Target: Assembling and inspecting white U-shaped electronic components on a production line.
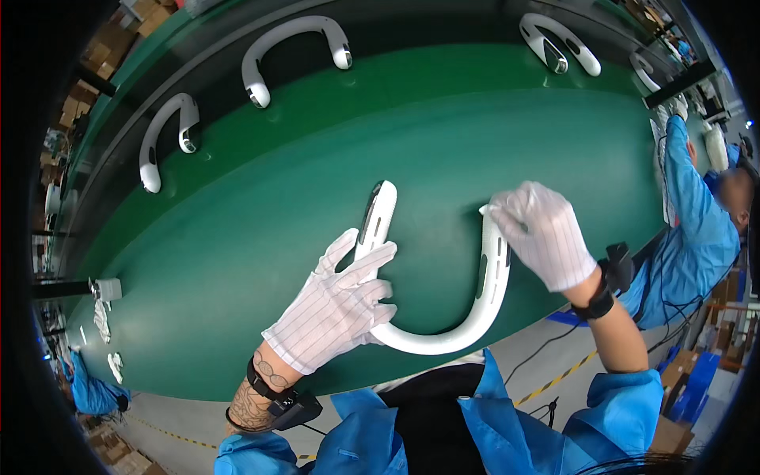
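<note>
A white U-shaped neck fan [443, 342] lies in front of me on the green table, its curved middle toward me and both arms pointing away. My left hand [336, 305], in a white striped glove, is wrapped round the left arm of the fan, with the fingers lying across it. That arm's tip has a dark oval panel and shows beyond my fingers. My gloved right hand [540, 229] is closed in a pinch at the tip of the right arm. Its fingers cover most of that tip, so anything small between them is hidden. Slots show along both arms.
Along the table's far side, more white neck fans [297, 30] lie on a dark green belt [380, 71]. A co-worker in blue [701, 222] sits at the right end. Another blue-clad person [93, 384] is at the far left, near white gloves [115, 366] on the table [198, 261].
</note>
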### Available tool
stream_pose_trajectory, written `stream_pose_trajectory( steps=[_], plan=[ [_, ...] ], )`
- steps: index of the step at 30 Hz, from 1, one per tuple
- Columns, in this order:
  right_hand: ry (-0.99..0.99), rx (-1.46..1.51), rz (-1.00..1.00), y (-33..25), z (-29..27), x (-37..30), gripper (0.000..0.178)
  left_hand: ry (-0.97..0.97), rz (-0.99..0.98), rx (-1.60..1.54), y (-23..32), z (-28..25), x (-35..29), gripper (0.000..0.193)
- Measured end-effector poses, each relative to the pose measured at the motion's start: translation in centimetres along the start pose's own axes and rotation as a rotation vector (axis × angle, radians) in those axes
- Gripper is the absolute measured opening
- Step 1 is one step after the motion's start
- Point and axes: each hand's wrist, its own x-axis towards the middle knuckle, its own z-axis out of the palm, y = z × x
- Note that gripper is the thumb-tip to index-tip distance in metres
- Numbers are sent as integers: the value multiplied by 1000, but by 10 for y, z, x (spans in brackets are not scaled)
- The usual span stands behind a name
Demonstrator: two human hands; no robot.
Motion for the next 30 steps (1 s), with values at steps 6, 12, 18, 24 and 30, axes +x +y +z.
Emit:
stream_pose_trajectory(
  steps=[6, 12, 18, 24, 30],
  plan=[
    [-97, 178, 33, -37, -10, -51, 14, 11, 107, 131, 40, 35, -14, 27],
    [162, 204, 171, -56, 8, -39, 20, 101, -117, -113, 71, 29, -4, 41],
    [188, 338, 248, -122, 11, -109, 21, 75, -112, 5, 21, 2, -39, 51],
    [164, 284, 254, -147, 20, -116, 18, 32, -36, 84, 20, 11, -56, 40],
    [100, 381, 333, -176, 30, -111, 11, -95, -62, 110, 15, 8, -62, 33]
  ],
)
